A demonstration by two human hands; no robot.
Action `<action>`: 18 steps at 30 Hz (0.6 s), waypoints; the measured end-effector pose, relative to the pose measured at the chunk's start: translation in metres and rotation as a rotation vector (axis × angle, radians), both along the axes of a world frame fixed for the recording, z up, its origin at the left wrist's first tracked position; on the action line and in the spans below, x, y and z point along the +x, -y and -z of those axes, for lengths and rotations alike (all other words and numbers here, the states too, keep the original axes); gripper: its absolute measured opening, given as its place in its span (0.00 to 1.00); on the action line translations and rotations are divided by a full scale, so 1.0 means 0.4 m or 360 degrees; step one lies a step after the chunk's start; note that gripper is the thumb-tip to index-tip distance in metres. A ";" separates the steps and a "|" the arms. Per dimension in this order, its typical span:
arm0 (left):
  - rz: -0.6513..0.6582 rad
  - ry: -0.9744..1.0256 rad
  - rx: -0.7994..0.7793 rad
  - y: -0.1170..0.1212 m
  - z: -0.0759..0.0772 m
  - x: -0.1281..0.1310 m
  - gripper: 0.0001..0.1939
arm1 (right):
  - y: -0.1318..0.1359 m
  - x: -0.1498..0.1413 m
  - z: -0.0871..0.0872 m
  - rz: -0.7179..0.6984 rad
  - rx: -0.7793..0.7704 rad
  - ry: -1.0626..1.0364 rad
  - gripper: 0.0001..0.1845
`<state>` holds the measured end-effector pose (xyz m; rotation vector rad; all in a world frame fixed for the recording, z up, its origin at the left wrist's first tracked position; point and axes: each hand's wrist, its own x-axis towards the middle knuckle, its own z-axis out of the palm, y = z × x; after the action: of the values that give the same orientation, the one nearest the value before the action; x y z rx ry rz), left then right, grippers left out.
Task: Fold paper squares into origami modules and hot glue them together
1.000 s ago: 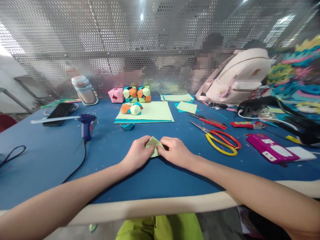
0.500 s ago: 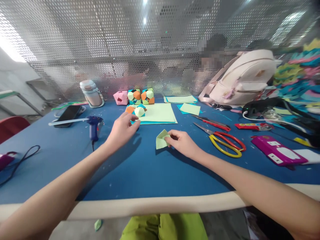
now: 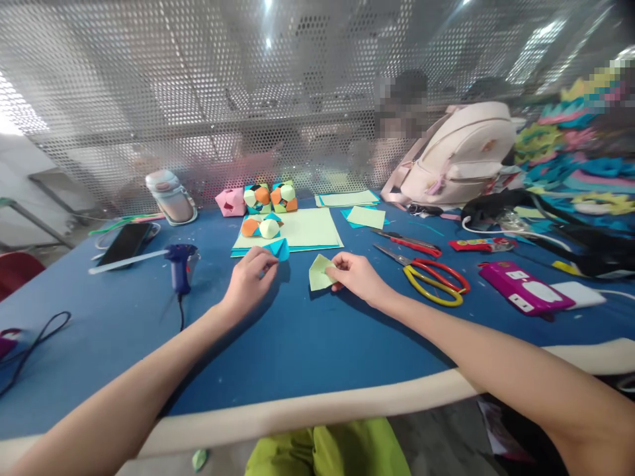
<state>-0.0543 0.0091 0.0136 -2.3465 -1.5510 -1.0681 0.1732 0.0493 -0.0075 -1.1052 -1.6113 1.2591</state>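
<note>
Between the fingertips of my left hand (image 3: 252, 281) is a small folded blue paper piece (image 3: 280, 249), lifted just in front of the paper stack. My right hand (image 3: 361, 277) pinches a folded light green paper piece (image 3: 320, 272) above the blue table (image 3: 297, 350). A gap separates the two pieces. Behind them, rounded folded pieces in orange and pale green (image 3: 269, 228) rest on a stack of pale green and blue sheets (image 3: 317, 228). Finished-looking paper balls (image 3: 256, 196) stand behind the stack, beside a pink one (image 3: 231, 201).
To the left are a blue glue gun (image 3: 180, 268), a phone (image 3: 124, 244) and a bottle (image 3: 169, 196). On the right lie scissors with red and yellow handles (image 3: 436, 283), pliers-like red-handled scissors (image 3: 411, 243), a purple case (image 3: 524, 288) and a backpack (image 3: 461, 155). A perforated metal screen (image 3: 208, 106) rises behind.
My left hand has drawn back from the paper stack and now holds the blue folded piece. My right hand keeps the green piece in nearly the same place. The view has shifted slightly.
</note>
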 end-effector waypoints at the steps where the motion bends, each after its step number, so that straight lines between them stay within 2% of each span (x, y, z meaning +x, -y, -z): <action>1: 0.0109 0.0044 0.0130 0.016 -0.003 0.017 0.08 | 0.003 -0.001 -0.002 0.0015 -0.0016 -0.0012 0.08; 4: 0.0301 0.0060 0.0293 0.063 -0.004 0.061 0.06 | 0.017 -0.007 -0.009 0.0039 -0.0057 -0.0055 0.08; 6: 0.0359 -0.0058 0.0338 0.085 0.000 0.081 0.07 | 0.030 -0.014 -0.013 0.0024 -0.0082 -0.0092 0.07; 10: 0.0368 -0.0441 0.0516 0.099 0.006 0.102 0.08 | 0.059 -0.028 -0.023 -0.0048 -0.0139 -0.0191 0.06; 12: 0.0356 -0.0525 0.0549 0.102 0.003 0.108 0.08 | 0.068 -0.032 -0.028 -0.0099 -0.0190 -0.0275 0.07; 18: 0.0537 -0.0476 0.0517 0.130 -0.018 0.111 0.11 | 0.067 -0.030 -0.021 -0.0210 -0.0374 -0.0450 0.15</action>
<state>-0.0098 -0.0428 0.0210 -2.4405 -0.8313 -0.8899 0.1611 0.0225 0.0008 -0.9197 -1.3659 1.6458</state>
